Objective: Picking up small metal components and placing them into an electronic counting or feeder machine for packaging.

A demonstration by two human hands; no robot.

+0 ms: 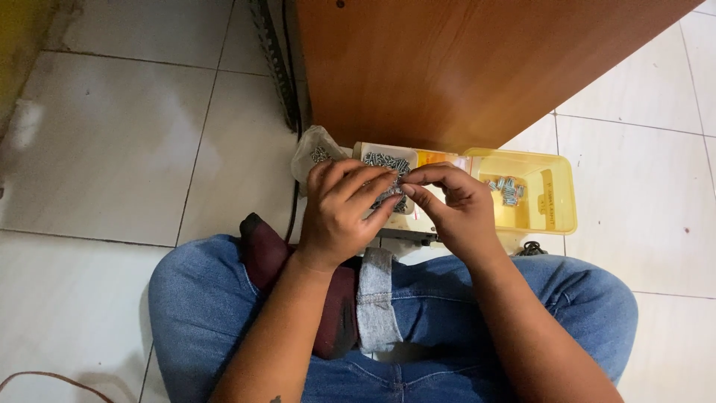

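Note:
My left hand (344, 211) and my right hand (451, 205) meet over my lap, both pinching a small clear plastic bag of metal screws (391, 191). The bag is mostly hidden behind my fingers. Just beyond my hands lies another clear packet of screws (385, 159) on top of a cream box. I sit cross-legged on the floor in blue jeans (201, 298), with a dark red sock (262, 250) showing by my left wrist.
A yellow translucent plastic box (548, 195) holding several small screws lies open to the right. A crumpled clear bag (315, 149) sits at left of the packets. A brown wooden panel (462, 60) rises ahead. White floor tiles (112, 149) surround me; cables (287, 82) run by the panel.

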